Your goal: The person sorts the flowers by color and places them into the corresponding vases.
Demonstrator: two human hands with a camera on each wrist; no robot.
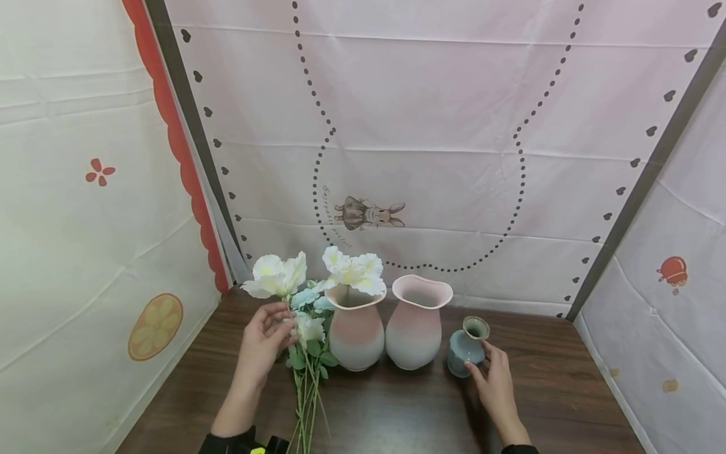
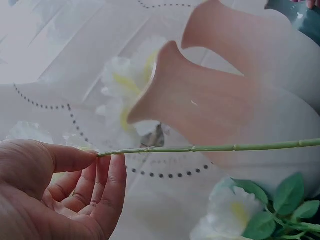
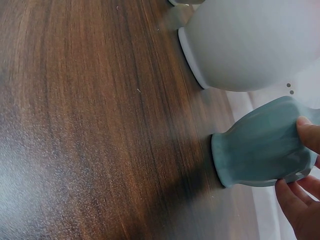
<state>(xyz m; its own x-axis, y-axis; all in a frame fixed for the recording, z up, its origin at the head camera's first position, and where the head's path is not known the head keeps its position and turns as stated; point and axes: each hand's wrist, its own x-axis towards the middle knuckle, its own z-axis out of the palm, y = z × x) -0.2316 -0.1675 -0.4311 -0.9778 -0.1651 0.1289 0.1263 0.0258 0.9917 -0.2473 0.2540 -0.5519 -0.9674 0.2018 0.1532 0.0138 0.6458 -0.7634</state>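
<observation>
The left hand point(image 1: 262, 343) pinches a green flower stem point(image 2: 210, 148) by the pink vase point(image 1: 356, 328); the right hand point(image 1: 495, 381) holds the little blue vase point(image 1: 467, 347) on the worktop point(image 1: 397, 410).

Dark wooden table point(image 1: 567, 378) set in a corner, enclosed by 3 pale fabric backdrops, rabbit drawing point(image 1: 368, 214) ringed by a dotted loop printed on the back sheet, red scalloped trim point(image 1: 181, 157) at left, soft even light cast throughout
</observation>
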